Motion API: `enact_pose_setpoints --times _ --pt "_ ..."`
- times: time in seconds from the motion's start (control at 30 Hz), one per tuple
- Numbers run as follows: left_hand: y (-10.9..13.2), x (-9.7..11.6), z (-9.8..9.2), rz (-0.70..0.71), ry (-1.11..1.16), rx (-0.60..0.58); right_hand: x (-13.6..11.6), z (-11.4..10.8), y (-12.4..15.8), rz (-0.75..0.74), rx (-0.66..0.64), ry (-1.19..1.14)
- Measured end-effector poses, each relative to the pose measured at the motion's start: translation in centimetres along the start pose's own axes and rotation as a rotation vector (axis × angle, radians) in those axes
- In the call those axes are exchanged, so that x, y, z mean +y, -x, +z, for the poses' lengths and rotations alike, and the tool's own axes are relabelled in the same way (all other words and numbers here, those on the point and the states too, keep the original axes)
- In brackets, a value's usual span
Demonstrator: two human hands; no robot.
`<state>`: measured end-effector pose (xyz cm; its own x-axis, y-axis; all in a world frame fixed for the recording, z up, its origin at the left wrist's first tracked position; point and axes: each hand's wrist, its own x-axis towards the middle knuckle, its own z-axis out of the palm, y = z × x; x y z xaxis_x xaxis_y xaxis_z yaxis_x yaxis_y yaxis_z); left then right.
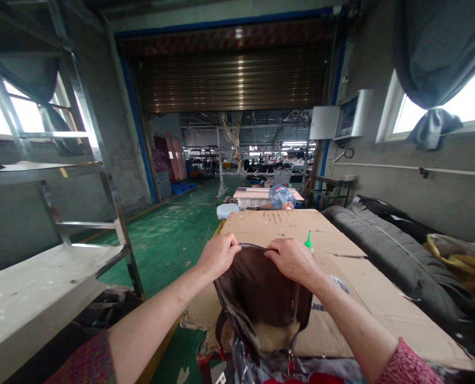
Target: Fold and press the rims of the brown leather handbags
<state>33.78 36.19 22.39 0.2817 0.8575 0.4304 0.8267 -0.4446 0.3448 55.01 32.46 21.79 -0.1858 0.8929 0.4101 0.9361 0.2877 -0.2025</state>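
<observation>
A dark brown bag [267, 288] is held up over the near end of a cardboard-covered table, its mouth spread so the lining shows. My left hand [220, 255] pinches the rim at its upper left corner. Along the same far rim, to the right, my right hand [290, 258] grips the edge between thumb and fingers. Inside, a zipper with a small pull runs down the right part of the lining. A strap with a metal clasp [291, 362] hangs at the bag's near side.
Cardboard [385, 298] covers the table; a green-tipped bottle [308, 241] stands beyond my right hand. Farther back is a clear water jug [281, 197]. A metal rack [117, 213] stands left across green floor [169, 224]; grey fabric rolls [385, 250] lie right.
</observation>
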Motion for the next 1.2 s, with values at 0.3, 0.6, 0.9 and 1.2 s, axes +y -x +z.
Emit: enact_pose_setpoints --times 0.3,0.6,0.9,1.2 --pt "-0.1 0.1 0.0 0.042 -0.098 -0.007 -0.1 0.2 0.0 0.022 -0.007 0.005" --pt "0.1 -0.2 0.2 0.042 -0.086 0.018 -0.6 -0.1 -0.1 0.036 -0.007 0.006" --pt "0.3 0.6 -0.2 0.170 -0.181 -0.026 -0.9 0.5 -1.9 -0.118 -0.040 -0.084" --pt "0.2 0.3 0.1 0.156 -0.192 -0.035 -0.1 1.7 -3.8 -0.115 -0.132 -0.252"
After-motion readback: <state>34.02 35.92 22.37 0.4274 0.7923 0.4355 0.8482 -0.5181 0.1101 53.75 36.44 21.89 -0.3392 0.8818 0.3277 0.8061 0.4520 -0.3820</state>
